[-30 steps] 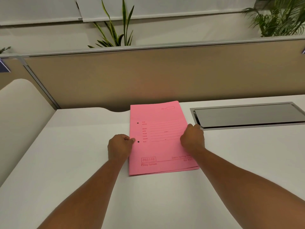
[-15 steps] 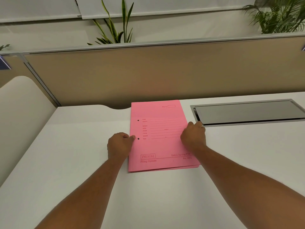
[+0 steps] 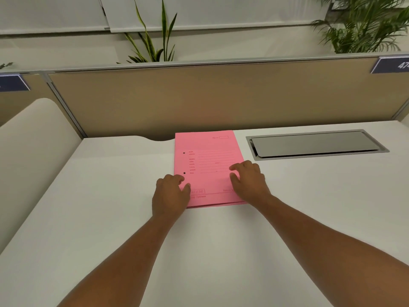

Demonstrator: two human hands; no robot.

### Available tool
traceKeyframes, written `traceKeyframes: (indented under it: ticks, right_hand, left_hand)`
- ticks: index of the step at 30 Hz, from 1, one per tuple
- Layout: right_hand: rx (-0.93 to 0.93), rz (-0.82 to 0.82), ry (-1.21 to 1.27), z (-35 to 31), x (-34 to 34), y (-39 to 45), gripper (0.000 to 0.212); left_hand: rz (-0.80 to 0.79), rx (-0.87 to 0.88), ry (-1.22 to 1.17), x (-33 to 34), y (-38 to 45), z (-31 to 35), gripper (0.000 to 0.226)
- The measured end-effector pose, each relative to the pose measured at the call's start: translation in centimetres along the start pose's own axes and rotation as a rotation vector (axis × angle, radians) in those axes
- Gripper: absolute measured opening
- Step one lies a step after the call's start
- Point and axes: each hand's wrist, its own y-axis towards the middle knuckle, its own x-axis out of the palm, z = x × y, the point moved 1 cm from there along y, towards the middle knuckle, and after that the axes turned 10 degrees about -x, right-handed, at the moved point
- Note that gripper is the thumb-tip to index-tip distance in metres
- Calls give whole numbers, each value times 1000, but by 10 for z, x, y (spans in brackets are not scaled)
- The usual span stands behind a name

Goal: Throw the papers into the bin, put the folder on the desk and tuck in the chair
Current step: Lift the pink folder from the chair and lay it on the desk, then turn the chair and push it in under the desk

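A flat pink card folder with printed red form lines and two punched holes lies closed on the white desk top, its far edge close to the tan fabric partition panel at the back of the desk. The left hand rests over the folder's near left corner, fingers loosely curled and spread, thumb on the cover; it grips nothing. The right hand lies on the folder's right edge, fingers bent and parted, likewise clasping nothing (whether the fingertips press the card or merely hover above it cannot be told). Just to the right of the folder, set into the desk, is a grey metal cable-access flap. Behind the partition stand a spiky upright green plant and, at far right, a feathery palm. A rounded cream side panel borders the desk at left.
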Motion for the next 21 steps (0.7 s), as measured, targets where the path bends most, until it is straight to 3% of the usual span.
traceKeyframes:
  ticks: [7,21]
  right_hand:
    - [-65,0,24,-32,-27,-87,29]
    - [-127,18,77,-91,-67,-308,24]
  left_hand:
    - [-16,101,7,-28,-85,-12,23]
    - [-80,216,26,-96,-279,-55,27]
